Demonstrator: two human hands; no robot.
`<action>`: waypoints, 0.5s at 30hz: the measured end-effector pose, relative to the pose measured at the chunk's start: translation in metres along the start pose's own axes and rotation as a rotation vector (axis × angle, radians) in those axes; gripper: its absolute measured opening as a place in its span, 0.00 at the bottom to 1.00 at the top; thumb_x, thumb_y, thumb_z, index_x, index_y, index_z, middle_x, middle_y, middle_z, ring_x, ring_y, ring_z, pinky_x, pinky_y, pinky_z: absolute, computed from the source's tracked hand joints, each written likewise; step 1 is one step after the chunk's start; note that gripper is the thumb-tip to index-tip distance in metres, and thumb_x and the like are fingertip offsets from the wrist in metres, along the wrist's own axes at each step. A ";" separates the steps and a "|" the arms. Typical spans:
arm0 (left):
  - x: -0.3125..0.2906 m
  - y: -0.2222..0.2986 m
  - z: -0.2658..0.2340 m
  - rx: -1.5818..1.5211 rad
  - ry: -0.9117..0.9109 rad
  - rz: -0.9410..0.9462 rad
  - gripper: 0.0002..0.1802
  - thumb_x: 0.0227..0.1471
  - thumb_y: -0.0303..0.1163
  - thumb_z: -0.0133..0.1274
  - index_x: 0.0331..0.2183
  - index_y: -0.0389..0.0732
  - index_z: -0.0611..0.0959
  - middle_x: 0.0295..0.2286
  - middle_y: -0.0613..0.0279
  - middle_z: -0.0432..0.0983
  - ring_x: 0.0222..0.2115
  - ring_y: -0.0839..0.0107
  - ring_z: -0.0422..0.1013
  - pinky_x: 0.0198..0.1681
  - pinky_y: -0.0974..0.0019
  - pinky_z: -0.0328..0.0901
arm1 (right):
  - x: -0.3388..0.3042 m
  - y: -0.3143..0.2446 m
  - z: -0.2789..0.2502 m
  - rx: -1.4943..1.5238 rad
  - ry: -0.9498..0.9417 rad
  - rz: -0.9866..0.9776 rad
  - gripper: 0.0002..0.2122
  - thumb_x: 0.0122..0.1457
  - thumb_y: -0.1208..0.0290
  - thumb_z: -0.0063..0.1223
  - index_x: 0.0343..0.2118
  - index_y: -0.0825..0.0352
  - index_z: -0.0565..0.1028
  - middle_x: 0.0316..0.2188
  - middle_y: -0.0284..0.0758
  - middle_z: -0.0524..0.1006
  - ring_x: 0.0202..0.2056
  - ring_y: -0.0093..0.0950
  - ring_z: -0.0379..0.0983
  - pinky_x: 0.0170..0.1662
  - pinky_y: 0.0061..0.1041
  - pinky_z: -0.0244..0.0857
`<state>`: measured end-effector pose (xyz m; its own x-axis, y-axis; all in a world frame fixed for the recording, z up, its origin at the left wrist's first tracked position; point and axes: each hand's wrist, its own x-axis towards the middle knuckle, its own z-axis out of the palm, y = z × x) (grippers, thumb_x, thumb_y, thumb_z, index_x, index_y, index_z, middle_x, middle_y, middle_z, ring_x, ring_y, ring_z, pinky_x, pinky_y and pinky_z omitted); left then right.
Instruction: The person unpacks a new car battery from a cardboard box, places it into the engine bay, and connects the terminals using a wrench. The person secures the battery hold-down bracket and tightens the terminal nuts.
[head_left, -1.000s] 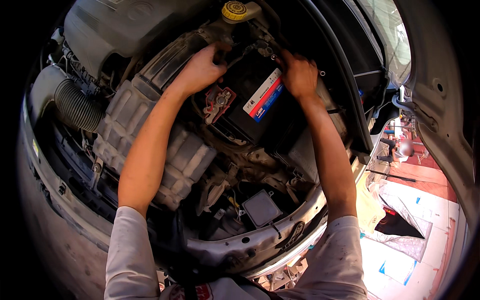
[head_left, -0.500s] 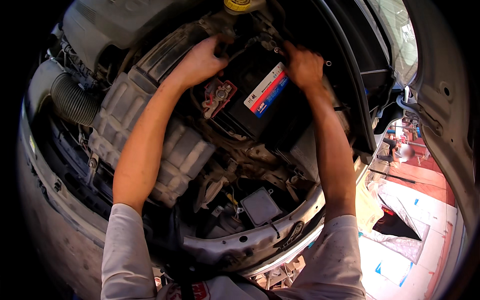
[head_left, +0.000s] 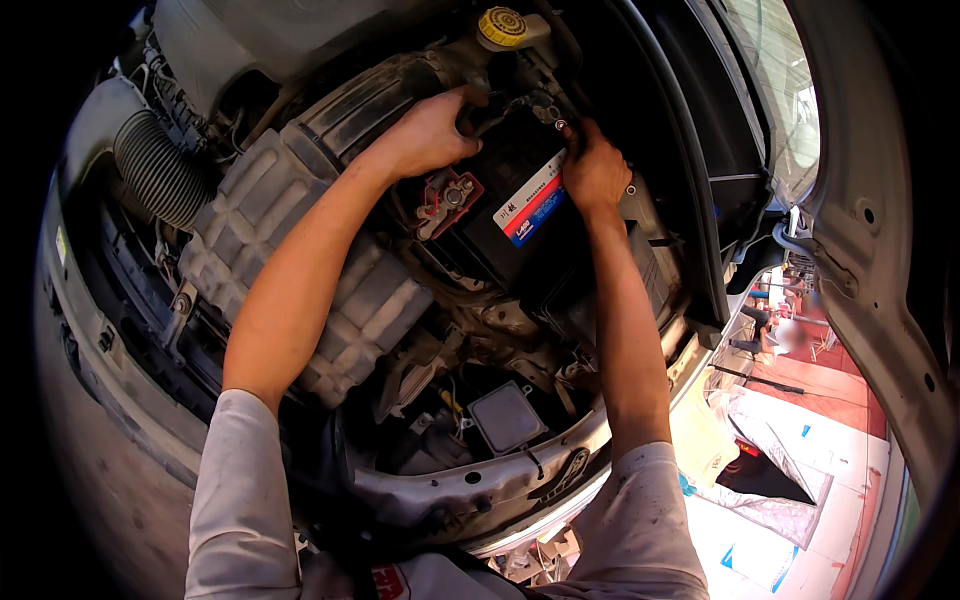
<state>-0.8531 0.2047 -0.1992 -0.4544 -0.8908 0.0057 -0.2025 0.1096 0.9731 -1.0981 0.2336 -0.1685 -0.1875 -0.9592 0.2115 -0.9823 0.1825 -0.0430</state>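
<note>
Holding wrench (head_left: 561,126) in right grip (head_left: 597,172) near battery (head_left: 532,205).

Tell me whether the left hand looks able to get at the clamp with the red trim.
Probably yes. The left hand is close by, just past the red-trimmed clamp, which shows uncovered; nothing visible lies between them, and the right hand is over on the other side of the battery.

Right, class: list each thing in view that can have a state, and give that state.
Engine bay: uncovered
Yellow cap: on
Battery: in the bay; whether fastened, unclear
Metal clamp: exposed, on the battery
Wrench: gripped in the right hand
Left hand: curled near the battery's far end; grip unclear
Ribbed hose: curved
</note>
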 end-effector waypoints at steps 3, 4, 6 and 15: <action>-0.003 0.002 -0.001 0.079 0.015 0.025 0.31 0.47 0.25 0.60 0.54 0.40 0.73 0.31 0.60 0.74 0.28 0.73 0.72 0.34 0.68 0.69 | 0.001 0.005 -0.006 -0.029 -0.006 -0.119 0.11 0.64 0.55 0.51 0.42 0.54 0.76 0.34 0.40 0.81 0.38 0.46 0.79 0.40 0.46 0.70; -0.004 0.002 -0.001 0.072 0.012 0.014 0.31 0.47 0.25 0.60 0.54 0.40 0.73 0.31 0.61 0.74 0.28 0.73 0.72 0.34 0.67 0.70 | 0.002 0.009 -0.007 -0.064 0.005 -0.181 0.10 0.63 0.56 0.51 0.41 0.55 0.76 0.33 0.41 0.80 0.36 0.46 0.79 0.38 0.46 0.70; -0.002 0.002 -0.002 0.061 0.004 -0.007 0.31 0.47 0.25 0.60 0.54 0.39 0.73 0.31 0.61 0.74 0.28 0.73 0.73 0.33 0.67 0.70 | 0.009 0.014 -0.011 -0.129 0.029 -0.303 0.10 0.63 0.57 0.51 0.38 0.57 0.76 0.29 0.41 0.79 0.33 0.46 0.78 0.35 0.47 0.70; -0.003 -0.002 0.000 0.054 0.010 0.015 0.31 0.47 0.26 0.60 0.55 0.40 0.73 0.33 0.60 0.74 0.29 0.72 0.73 0.32 0.67 0.71 | 0.028 0.023 -0.016 -0.263 0.039 -0.566 0.07 0.62 0.63 0.52 0.40 0.57 0.76 0.32 0.40 0.79 0.37 0.43 0.78 0.42 0.44 0.70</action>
<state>-0.8512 0.2074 -0.2011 -0.4493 -0.8931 0.0230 -0.2424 0.1466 0.9590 -1.1263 0.2149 -0.1481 0.3669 -0.9152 0.1667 -0.8963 -0.2997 0.3270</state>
